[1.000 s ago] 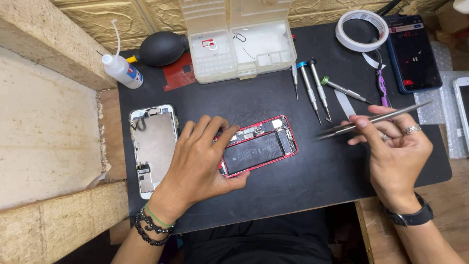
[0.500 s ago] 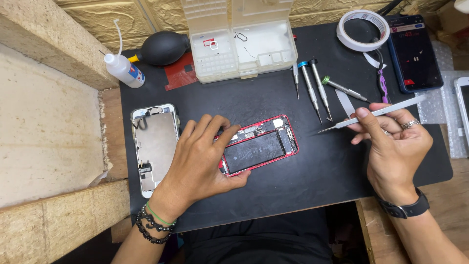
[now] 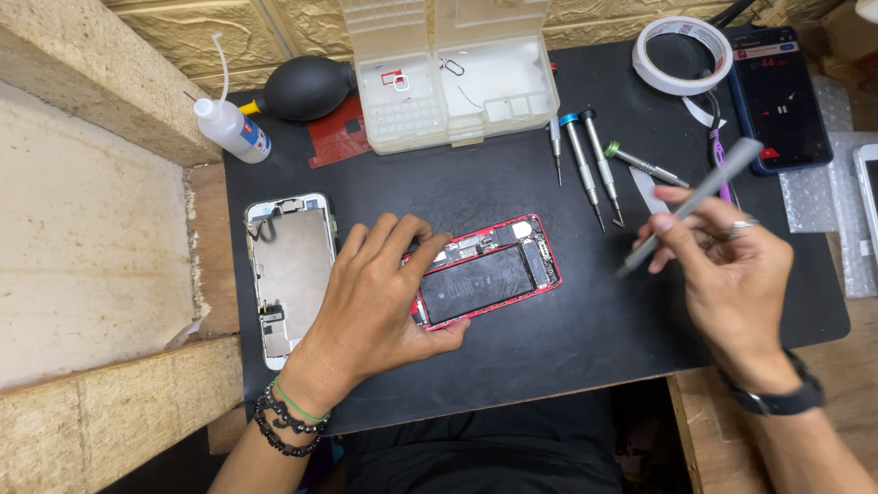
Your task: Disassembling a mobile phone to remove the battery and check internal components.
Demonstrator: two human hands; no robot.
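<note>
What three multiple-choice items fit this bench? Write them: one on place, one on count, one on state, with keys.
1. Where does the detached screen lie?
A. Left of the opened red phone
B. On the tape roll
C. Inside the parts box

2. How many screwdrivers lie side by side below the parts box?
A. One
B. Four
C. Seven

3. What does the right hand hold?
A. Nothing
B. A squeeze bottle
C. Grey tweezers

Key: 1 A, the screen rests beside the left hand; 2 B, four handles show; 3 C, the fingers pinch the tweezers above the mat.
</note>
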